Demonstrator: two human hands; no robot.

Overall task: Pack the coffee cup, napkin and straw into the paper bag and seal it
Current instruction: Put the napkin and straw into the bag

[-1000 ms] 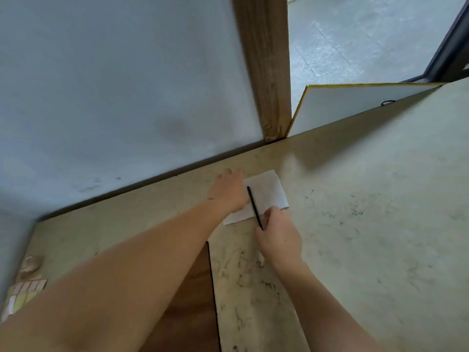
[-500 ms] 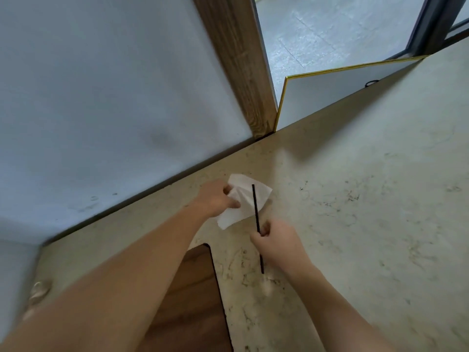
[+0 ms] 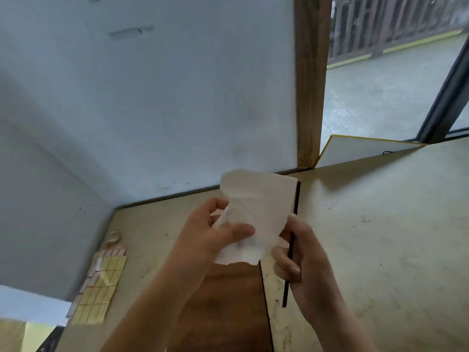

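Observation:
A white paper napkin (image 3: pixel 256 207) is held up above the beige counter (image 3: pixel 380 237), pinched between the thumb and fingers of my left hand (image 3: pixel 215 235). Just to its right, my right hand (image 3: pixel 302 252) grips a thin black straw (image 3: pixel 291 247) that stands nearly upright, its top showing beside the napkin's right edge and its lower end sticking out below my fingers. No coffee cup or paper bag is in view.
A blue-grey wall (image 3: pixel 152 110) and a wooden post (image 3: pixel 309 82) close off the back of the counter. A sheet of small yellow and pink stickers (image 3: pixel 99 283) lies at the left. A dark wooden panel (image 3: pixel 228 301) sits below my hands. A white yellow-edged board (image 3: pixel 360 148) leans behind the counter.
Both hands have lifted off the counter and come toward me, the left raising the napkin, the right raising the straw. The camera has tilted up.

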